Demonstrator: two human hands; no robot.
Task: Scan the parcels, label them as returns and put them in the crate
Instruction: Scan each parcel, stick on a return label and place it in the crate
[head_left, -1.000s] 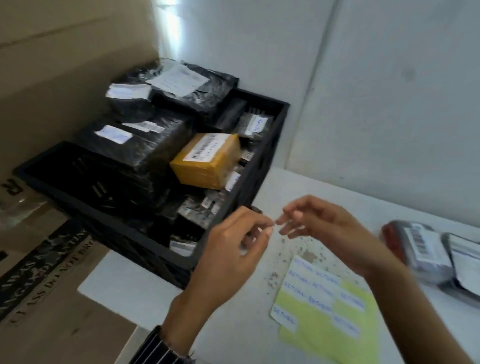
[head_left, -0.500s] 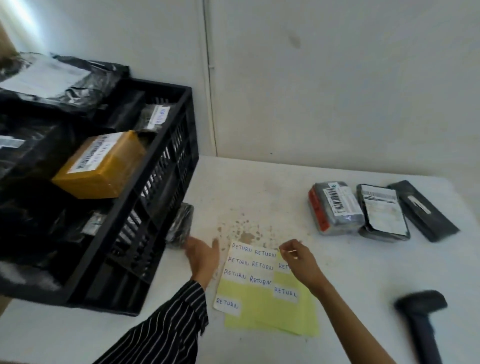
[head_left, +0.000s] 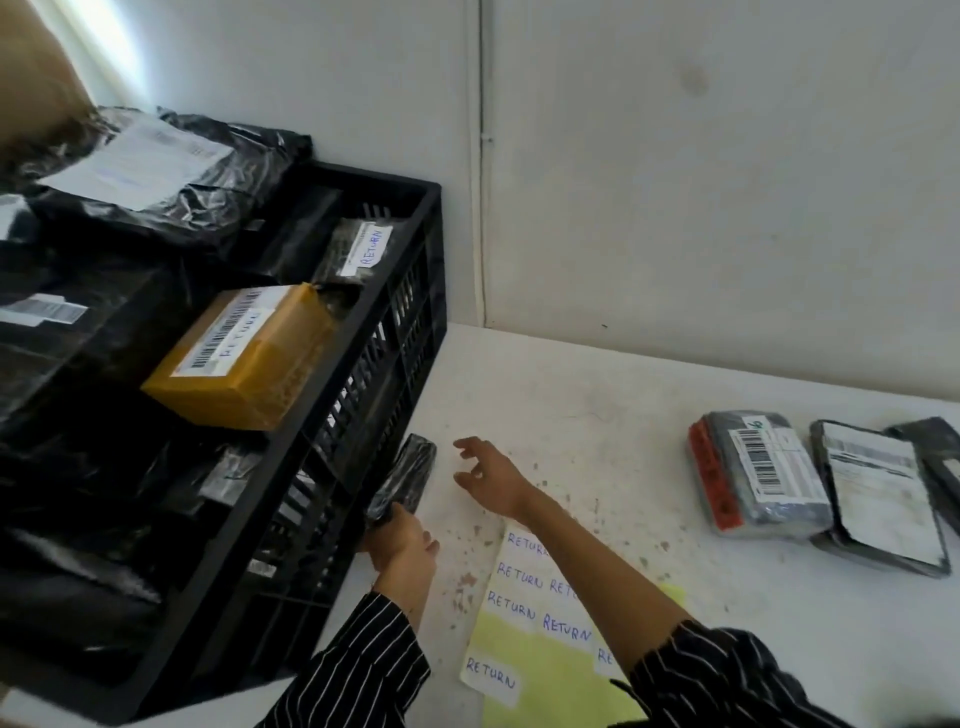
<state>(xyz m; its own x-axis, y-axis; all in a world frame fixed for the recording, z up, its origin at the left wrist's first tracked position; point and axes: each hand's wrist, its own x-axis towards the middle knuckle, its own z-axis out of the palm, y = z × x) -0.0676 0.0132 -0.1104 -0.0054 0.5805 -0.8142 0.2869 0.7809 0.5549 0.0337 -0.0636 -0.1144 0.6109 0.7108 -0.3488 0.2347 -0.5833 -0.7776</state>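
A small black wrapped parcel (head_left: 406, 482) stands on edge on the white table (head_left: 597, 426), leaning against the black crate (head_left: 332, 457). My left hand (head_left: 402, 543) grips its near end. My right hand (head_left: 488, 475) hovers just right of the parcel, fingers spread, and whether a sticker clings to a fingertip is unclear. A yellow sheet (head_left: 540, 623) of white RETURN stickers lies under my right forearm. The crate holds several black parcels and a yellow box (head_left: 249, 358) with a RETURN sticker.
Three parcels lie at the right of the table: a grey and red one (head_left: 756, 470), a black one with a white label (head_left: 878, 496) and a dark one (head_left: 935, 452) at the frame edge. A white wall runs behind. A cardboard box (head_left: 36, 67) stands top left.
My left hand has taken hold of the small black parcel by the crate. My right hand left the sticker sheet and moved up and left toward the parcel.
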